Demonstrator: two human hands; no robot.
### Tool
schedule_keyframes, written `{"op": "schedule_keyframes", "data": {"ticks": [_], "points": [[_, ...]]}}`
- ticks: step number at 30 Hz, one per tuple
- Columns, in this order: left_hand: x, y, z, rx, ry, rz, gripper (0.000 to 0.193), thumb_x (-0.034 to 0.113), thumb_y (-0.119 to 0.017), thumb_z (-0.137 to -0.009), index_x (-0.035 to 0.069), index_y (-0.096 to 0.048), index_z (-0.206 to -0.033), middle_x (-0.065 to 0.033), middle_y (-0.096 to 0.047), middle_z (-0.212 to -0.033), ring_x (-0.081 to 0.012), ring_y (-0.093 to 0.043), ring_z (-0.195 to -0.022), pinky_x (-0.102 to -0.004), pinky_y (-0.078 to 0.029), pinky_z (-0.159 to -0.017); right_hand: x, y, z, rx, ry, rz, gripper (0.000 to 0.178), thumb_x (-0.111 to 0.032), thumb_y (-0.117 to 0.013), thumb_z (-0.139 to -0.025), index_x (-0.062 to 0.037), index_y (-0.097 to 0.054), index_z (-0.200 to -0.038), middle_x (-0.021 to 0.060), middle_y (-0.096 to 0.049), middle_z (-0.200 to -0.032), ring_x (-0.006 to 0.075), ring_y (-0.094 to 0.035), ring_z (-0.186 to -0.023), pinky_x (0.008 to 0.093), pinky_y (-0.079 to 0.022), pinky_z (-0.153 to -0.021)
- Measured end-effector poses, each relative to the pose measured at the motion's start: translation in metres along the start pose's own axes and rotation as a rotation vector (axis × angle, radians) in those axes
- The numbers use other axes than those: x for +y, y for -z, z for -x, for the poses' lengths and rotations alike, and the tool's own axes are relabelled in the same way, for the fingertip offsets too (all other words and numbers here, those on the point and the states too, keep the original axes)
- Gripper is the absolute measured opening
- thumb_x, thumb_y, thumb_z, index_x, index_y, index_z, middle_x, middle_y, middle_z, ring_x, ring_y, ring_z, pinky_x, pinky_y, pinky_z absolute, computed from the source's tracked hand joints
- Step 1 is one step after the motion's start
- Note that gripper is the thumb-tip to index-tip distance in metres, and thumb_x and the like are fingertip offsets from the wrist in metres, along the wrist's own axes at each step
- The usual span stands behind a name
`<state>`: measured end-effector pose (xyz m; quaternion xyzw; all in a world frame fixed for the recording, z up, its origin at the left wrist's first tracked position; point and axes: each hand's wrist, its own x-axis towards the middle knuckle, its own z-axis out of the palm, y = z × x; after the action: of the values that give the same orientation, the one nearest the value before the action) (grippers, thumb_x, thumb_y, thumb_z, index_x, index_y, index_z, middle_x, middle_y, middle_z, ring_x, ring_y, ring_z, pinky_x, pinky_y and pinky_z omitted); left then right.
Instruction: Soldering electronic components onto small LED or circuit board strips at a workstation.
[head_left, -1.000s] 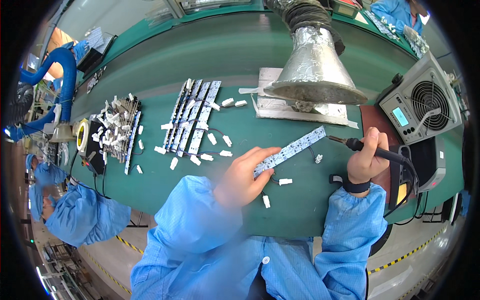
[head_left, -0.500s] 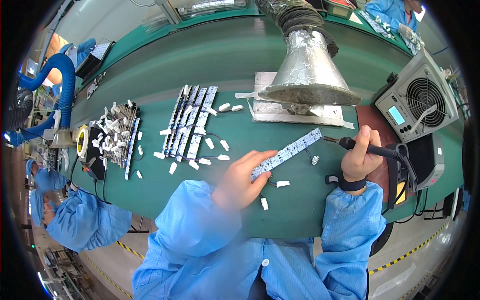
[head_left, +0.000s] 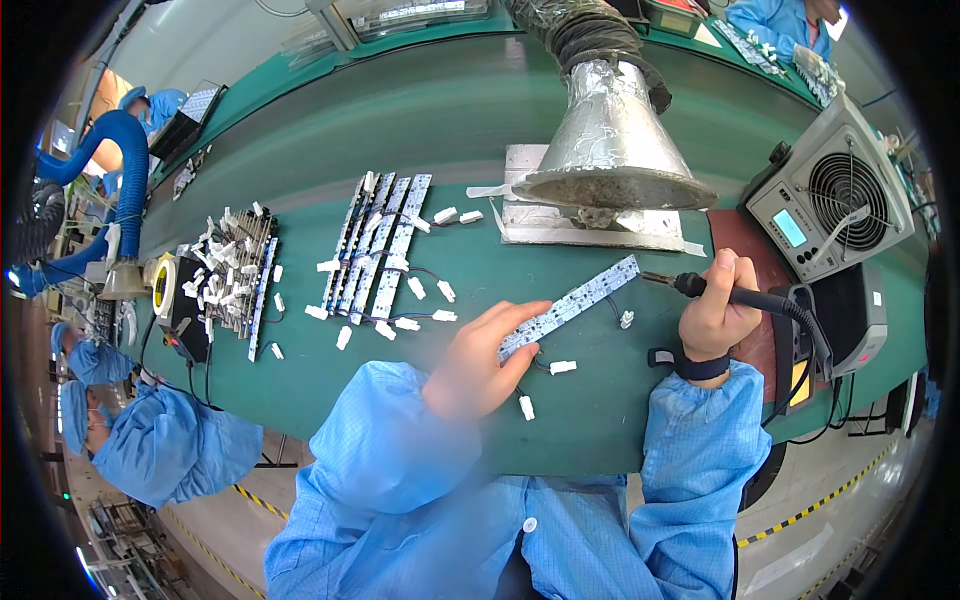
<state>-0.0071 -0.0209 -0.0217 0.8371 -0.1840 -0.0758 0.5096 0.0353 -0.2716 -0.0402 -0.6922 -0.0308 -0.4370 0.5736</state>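
My left hand (head_left: pixel 488 360) pinches the near end of a white LED circuit strip (head_left: pixel 580 303), which slants up to the right over the green mat. Thin dark wires with white plug connectors (head_left: pixel 563 367) hang from the strip and lie beside it. In my right hand (head_left: pixel 719 305) is a black soldering iron (head_left: pixel 752 298), its fingers closed round the handle. The iron's tip points left at the strip's far end; whether it touches or stops just short, I cannot tell. A black wrist strap (head_left: pixel 700 368) circles my right wrist.
A metal fume hood (head_left: pixel 612 140) stands over a foil-covered board (head_left: pixel 560 228). Right are a grey fan unit (head_left: pixel 830 190) and a soldering station (head_left: pixel 845 318). Left lie several LED strips (head_left: pixel 400 245) and a wired heap (head_left: pixel 235 265). Co-workers sit left and far right.
Both hands, the strip and the iron hold nearly the same pose. The whole view has shifted very slightly; a co-worker at the far left has moved a little.
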Motion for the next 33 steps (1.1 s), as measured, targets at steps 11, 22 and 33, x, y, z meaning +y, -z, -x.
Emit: {"op": "schedule_keyframes", "data": {"ticks": [11, 22, 33], "points": [[-0.013, -0.012, 0.014, 0.103, -0.051, -0.138, 0.045, -0.002, -0.063, -0.08, -0.005, -0.055, -0.125, -0.0181, -0.061, -0.116, -0.0294, -0.059, -0.108, -0.0371, -0.044, -0.097, 0.007, 0.019, -0.013, 0.164, 0.127, 0.281, 0.019, -0.012, -0.056, -0.088, -0.0017, -0.056, -0.072, 0.0137, -0.056, -0.068, 0.0262, -0.055, -0.061, 0.0401, -0.041, -0.056], [-0.004, -0.019, 0.002, -0.059, -0.137, -0.327, 0.048, 0.012, -0.065, -0.089, -0.004, -0.049, -0.131, -0.0236, -0.058, -0.121, -0.0363, -0.058, -0.107, -0.0388, -0.045, -0.094, 0.01, 0.04, -0.024, 0.197, 0.115, 0.131, 0.032, -0.015, -0.055, -0.092, -0.0026, -0.045, -0.064, 0.0141, -0.046, -0.054, 0.0325, -0.046, -0.051, 0.0409, -0.033, -0.052], [-0.009, 0.021, 0.038, -0.029, 0.13, 0.174, 0.044, 0.0, -0.067, -0.083, 0.0, -0.054, -0.125, -0.0027, -0.062, -0.104, -0.0048, -0.054, -0.077, -0.019, -0.041, -0.061, 0.043, 0.04, -0.003, 0.139, 0.145, 0.395, 0.025, -0.012, -0.058, -0.091, -0.0032, -0.052, -0.068, 0.0043, -0.051, -0.06, 0.0141, -0.047, -0.055, 0.0354, -0.036, -0.049]]}}
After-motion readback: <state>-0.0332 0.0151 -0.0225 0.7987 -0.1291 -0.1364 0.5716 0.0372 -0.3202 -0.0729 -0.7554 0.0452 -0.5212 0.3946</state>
